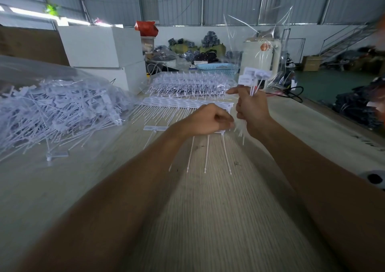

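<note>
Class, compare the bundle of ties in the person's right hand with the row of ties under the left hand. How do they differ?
The bundle of ties stands upright above the table, gripped by the right hand; the row of ties lies flat on it, held by the left hand. The bundle is bunched tight; the row is spread side by side. Both are thin white plastic.

The left hand (205, 119) covers the tops of its tags (206, 153), and the right hand (253, 109) hides the middle of its bundle (255, 77). The bagged heap (52, 107) runs off the left edge, its pieces a blur
</note>
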Tool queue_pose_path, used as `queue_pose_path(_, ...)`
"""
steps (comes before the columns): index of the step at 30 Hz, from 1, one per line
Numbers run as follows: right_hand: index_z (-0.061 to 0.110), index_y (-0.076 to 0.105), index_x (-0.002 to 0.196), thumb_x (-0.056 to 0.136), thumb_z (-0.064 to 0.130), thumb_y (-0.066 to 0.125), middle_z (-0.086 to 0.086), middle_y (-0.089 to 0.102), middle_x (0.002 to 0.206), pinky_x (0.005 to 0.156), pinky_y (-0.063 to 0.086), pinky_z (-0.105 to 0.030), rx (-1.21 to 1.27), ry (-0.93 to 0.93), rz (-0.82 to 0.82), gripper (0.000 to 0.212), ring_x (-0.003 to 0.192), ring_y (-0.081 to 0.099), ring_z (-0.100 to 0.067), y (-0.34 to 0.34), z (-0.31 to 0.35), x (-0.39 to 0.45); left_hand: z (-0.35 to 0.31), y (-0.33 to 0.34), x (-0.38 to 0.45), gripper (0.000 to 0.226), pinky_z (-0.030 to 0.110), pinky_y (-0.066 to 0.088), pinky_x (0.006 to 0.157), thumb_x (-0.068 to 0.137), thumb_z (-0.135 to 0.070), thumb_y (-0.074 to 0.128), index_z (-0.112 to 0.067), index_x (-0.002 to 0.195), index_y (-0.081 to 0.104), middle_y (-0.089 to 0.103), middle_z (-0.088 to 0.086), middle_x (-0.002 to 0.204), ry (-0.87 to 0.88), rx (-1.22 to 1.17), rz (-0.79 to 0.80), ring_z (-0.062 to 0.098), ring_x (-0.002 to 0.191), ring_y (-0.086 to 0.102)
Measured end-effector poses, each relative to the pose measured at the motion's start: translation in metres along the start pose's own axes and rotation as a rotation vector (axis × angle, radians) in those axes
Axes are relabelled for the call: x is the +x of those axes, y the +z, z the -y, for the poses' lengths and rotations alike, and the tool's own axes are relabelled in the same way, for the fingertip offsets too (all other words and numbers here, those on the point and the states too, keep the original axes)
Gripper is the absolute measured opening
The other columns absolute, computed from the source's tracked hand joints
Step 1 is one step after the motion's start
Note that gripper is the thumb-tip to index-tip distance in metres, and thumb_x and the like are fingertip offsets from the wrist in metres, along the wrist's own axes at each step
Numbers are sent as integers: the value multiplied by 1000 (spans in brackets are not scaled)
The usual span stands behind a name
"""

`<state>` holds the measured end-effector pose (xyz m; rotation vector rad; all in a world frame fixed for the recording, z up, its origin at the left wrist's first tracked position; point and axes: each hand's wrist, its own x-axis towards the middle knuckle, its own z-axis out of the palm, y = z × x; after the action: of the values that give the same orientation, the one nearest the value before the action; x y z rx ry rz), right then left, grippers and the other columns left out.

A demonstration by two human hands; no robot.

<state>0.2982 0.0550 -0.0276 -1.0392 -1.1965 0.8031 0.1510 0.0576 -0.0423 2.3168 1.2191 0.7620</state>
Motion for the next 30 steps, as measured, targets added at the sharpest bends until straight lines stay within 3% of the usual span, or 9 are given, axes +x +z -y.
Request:
queue_pose_path(5,5,69,95,106,24,44,6,28,51,41,27,-21,55,13,10,33,41,27,-7,-1,-2,-1,-15,24,4,19,43,53,89,86,-22,78,-5,92,79,75,13,92,11,-70,16,29,91,69)
queue_pose_path(7,2,70,97,107,24,45,5,30,53,41,28,-21,52,10,5,35,42,28,-7,-2,-2,-1,-15,30,5,20,45,52,87,86,-20,77,0,90,78,74,19,90,4,-84,-18,27,86,69)
queue_pose_path(10,5,71,92,104,20,50,0,33,59,41,31,-21,36,1,-1,28,45,30,-10,-2,-1,-2,-13,34,7,20,46,51,88,87,-18,76,3,84,76,72,26,88,-5,-89,-53,34,94,69)
queue_pose_path(12,4,71,90,98,13,55,-3,34,59,43,33,-22,24,-3,11,20,44,33,-10,-2,-1,-3,-12,35,6,20,41,51,81,86,-14,76,4,80,74,68,29,83,-7,-83,-36,26,79,64)
queue_pose_path(14,3,72,90,93,8,58,-3,39,58,45,36,-23,13,-9,26,16,46,37,-11,0,-2,-5,-13,36,4,22,34,44,70,85,-14,77,4,74,71,64,29,76,-11,-75,-13,19,68,51)
queue_pose_path(17,9,73,81,91,7,61,10,50,52,46,38,-20,1,-26,11,16,44,40,-5,-1,-2,-7,-17,36,3,22,30,39,67,84,-12,77,3,71,68,64,30,77,-32,-114,1,19,67,51)
queue_pose_path(20,11,74,81,90,10,66,18,49,43,43,35,-16,34,-5,-1,12,43,42,-1,-3,-1,-8,-20,38,3,18,29,39,67,83,-10,78,-1,71,68,62,20,71,-37,-131,4,18,66,52)
queue_pose_path(25,3,75,90,86,7,72,8,64,65,48,40,-22,47,-8,-4,6,45,47,1,-3,2,-10,-20,40,4,13,34,48,73,82,-6,78,3,76,70,68,26,77,-27,-145,-22,22,68,56)
queue_pose_path(30,16,74,84,87,10,73,18,56,50,53,43,-27,35,16,39,7,53,48,-8,-4,4,-11,-18,40,5,20,45,54,82,86,-13,75,5,79,72,72,23,80,-40,-159,-79,39,82,69)
